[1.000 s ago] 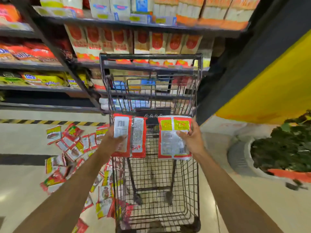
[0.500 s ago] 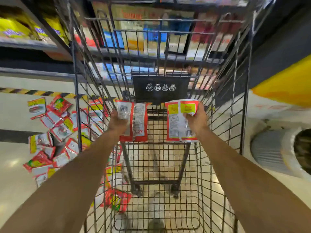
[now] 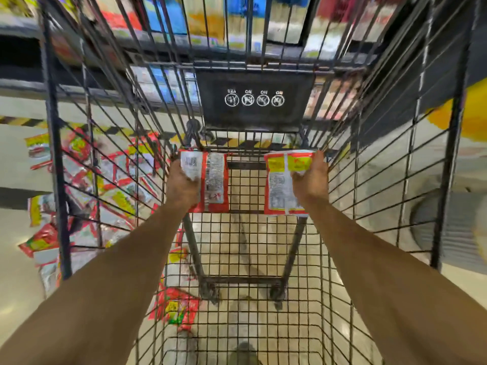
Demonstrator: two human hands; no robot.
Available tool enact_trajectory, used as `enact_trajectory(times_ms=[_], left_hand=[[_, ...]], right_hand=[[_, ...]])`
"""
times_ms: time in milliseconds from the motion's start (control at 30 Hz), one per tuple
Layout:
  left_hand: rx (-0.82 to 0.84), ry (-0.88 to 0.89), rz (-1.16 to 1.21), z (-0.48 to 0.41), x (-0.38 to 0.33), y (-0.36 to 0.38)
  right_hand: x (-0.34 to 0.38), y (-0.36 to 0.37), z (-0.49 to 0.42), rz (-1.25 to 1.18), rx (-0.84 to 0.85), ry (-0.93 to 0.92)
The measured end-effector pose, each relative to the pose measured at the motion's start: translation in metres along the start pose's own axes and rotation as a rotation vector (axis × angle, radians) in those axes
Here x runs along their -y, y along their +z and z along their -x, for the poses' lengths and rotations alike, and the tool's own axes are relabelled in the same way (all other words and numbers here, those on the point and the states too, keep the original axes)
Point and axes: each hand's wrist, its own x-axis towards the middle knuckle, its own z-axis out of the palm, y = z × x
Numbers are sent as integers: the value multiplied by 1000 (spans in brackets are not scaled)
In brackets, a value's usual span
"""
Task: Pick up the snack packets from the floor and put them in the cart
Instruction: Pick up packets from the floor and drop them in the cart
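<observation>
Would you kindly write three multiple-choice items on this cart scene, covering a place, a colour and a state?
1. Where does the heap of loose snack packets lie?
A. on the floor left of the cart
B. inside the cart
C. on a shelf

2. The cart's sign panel is:
A. yellow
B. black
C. white

3. The left hand and right hand are:
A. both empty
B. one empty
C. each gripping packets

Key: 1 A, seen through the left side wires; 2 B, with white icons; 3 C, both held above the cart's bottom.
</observation>
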Motion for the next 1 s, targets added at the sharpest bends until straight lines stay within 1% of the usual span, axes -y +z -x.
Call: enact_trajectory(times_ms=[100, 167, 233, 300, 400, 467, 533, 600, 700, 800, 900, 1000], left_hand=[[-30, 148, -81, 27, -28, -12], [-13, 241, -268, 53, -49, -36], [22, 295, -480, 79, -71, -67], [63, 346, -607, 112, -106, -103], [114, 457, -675, 172, -170, -165], [137, 512, -674, 203, -198, -199], [111, 598, -735, 247, -224, -243], [41, 671, -808, 285, -239, -285], [-64, 703, -883, 341, -242, -346], [-143, 717, -893, 399, -221, -408], [-246, 712, -920, 446, -180, -468], [-314, 687, -902, 500, -126, -525]], right_hand=[[12, -12, 21, 143, 18, -69], [30, -34, 39, 229, 48, -141], [57, -68, 62, 342, 106, -222], [88, -108, 90, 453, 138, -325], [137, -178, 142, 562, 82, -482], [163, -214, 169, 619, 101, -534], [191, -259, 212, 667, 106, -557], [216, -295, 252, 708, 75, -609], [245, -333, 312, 724, 23, -667], [269, -352, 378, 725, -37, -745], [291, -351, 452, 715, -101, -840], [310, -338, 539, 696, -124, -921]])
